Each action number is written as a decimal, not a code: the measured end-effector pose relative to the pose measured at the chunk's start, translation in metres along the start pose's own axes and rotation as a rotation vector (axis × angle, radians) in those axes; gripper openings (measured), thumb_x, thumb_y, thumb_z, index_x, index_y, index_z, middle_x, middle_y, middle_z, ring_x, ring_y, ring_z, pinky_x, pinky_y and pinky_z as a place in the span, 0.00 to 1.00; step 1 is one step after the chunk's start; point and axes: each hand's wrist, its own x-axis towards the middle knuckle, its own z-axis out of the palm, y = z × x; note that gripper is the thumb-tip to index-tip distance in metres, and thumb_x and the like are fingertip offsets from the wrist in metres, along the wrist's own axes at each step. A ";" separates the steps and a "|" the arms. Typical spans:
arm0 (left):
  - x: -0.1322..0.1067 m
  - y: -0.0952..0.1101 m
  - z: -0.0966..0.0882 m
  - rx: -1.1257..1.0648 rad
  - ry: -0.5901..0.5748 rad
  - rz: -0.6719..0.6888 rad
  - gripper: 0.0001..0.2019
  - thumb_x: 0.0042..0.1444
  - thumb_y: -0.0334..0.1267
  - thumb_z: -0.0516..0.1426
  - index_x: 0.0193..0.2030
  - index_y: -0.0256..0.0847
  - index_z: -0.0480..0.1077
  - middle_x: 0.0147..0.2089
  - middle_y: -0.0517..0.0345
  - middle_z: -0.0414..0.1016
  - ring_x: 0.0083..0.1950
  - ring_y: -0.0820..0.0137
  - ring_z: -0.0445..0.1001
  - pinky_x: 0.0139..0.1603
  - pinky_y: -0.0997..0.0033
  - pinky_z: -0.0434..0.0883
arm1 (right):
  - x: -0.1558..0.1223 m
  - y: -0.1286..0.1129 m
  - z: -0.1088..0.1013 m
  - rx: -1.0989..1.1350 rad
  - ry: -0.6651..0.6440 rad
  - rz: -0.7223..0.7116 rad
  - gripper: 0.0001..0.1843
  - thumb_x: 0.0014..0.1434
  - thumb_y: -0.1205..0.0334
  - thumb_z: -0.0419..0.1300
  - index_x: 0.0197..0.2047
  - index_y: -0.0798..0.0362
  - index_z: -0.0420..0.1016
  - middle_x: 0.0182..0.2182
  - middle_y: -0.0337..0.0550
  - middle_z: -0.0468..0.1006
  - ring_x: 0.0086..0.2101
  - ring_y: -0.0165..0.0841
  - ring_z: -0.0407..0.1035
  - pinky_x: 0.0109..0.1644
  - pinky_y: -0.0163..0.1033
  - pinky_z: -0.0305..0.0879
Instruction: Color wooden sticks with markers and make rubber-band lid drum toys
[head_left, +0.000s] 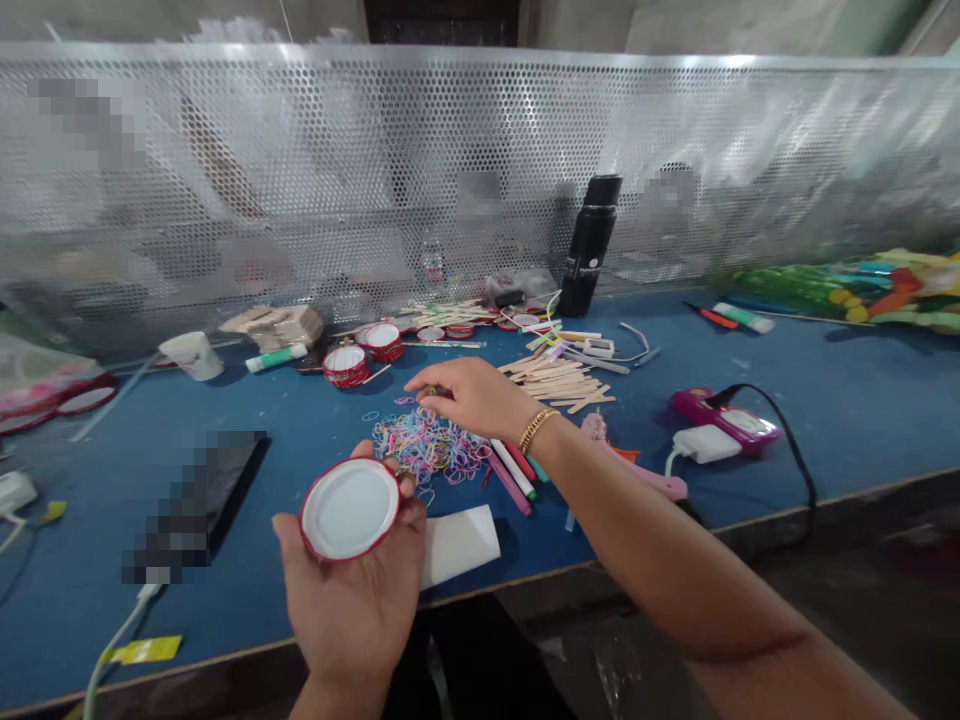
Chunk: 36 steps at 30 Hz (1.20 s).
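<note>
My left hand [360, 585], palm up, has its fingers curled round a jar lid [351, 508]. The lid has a red rim, and its white inner side faces up. Just above a loose heap of small coloured rubber bands [442, 450] is my right hand [471, 398], with a gold bracelet on the wrist. Its thumb and fingers are bent toward each other, and a tiny yellowish bit shows between them, too small to name. A folded white paper [466, 545] lies beside my left hand. Several marker pens [510, 482] lie under my right forearm.
Wooden craft sticks [562, 380] lie beyond my right hand. Stacked red lids [346, 366] and a black bottle [592, 245] stand toward the perforated metal screen [300, 180]. At left are a phone [232, 490] on a cable and a white cup [193, 356]; a purple power strip [739, 425] is at right.
</note>
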 end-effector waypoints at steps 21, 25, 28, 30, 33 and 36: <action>0.000 0.001 0.002 0.030 0.019 0.005 0.37 0.66 0.67 0.46 0.59 0.36 0.77 0.41 0.43 0.78 0.36 0.62 0.76 0.29 0.68 0.78 | -0.013 -0.019 -0.014 -0.604 -0.631 0.384 0.31 0.51 0.59 0.78 0.57 0.51 0.80 0.55 0.53 0.83 0.56 0.48 0.77 0.54 0.45 0.72; 0.001 0.001 0.001 0.015 0.019 -0.015 0.37 0.66 0.66 0.46 0.60 0.36 0.76 0.41 0.43 0.78 0.36 0.62 0.77 0.29 0.68 0.79 | -0.009 -0.013 -0.007 -0.541 -0.616 0.343 0.16 0.58 0.65 0.70 0.51 0.52 0.83 0.52 0.52 0.85 0.52 0.44 0.79 0.49 0.40 0.70; 0.002 0.001 -0.001 -0.008 0.024 -0.031 0.37 0.65 0.67 0.48 0.61 0.36 0.76 0.42 0.42 0.79 0.37 0.61 0.77 0.30 0.68 0.79 | -0.005 -0.008 -0.002 -0.465 -0.556 0.264 0.10 0.62 0.63 0.66 0.47 0.48 0.85 0.49 0.46 0.86 0.49 0.39 0.79 0.46 0.36 0.67; 0.002 0.001 -0.001 -0.017 0.022 -0.022 0.37 0.65 0.67 0.49 0.61 0.35 0.76 0.43 0.42 0.79 0.37 0.61 0.77 0.30 0.67 0.80 | -0.003 -0.006 0.000 -0.421 -0.477 0.212 0.12 0.66 0.59 0.63 0.51 0.45 0.83 0.50 0.41 0.85 0.49 0.34 0.78 0.46 0.34 0.66; 0.001 0.001 0.001 -0.009 0.016 -0.014 0.36 0.66 0.66 0.48 0.60 0.35 0.76 0.42 0.42 0.78 0.37 0.62 0.77 0.30 0.68 0.80 | -0.003 -0.007 -0.004 -0.407 -0.357 0.196 0.16 0.68 0.58 0.60 0.58 0.45 0.79 0.52 0.42 0.84 0.50 0.32 0.77 0.49 0.33 0.65; 0.000 0.000 0.006 0.001 0.044 -0.007 0.37 0.67 0.66 0.45 0.58 0.35 0.77 0.40 0.43 0.78 0.35 0.63 0.76 0.28 0.69 0.78 | -0.007 -0.009 -0.015 -0.458 -0.316 0.262 0.14 0.68 0.60 0.60 0.53 0.47 0.82 0.51 0.45 0.85 0.51 0.36 0.77 0.51 0.36 0.67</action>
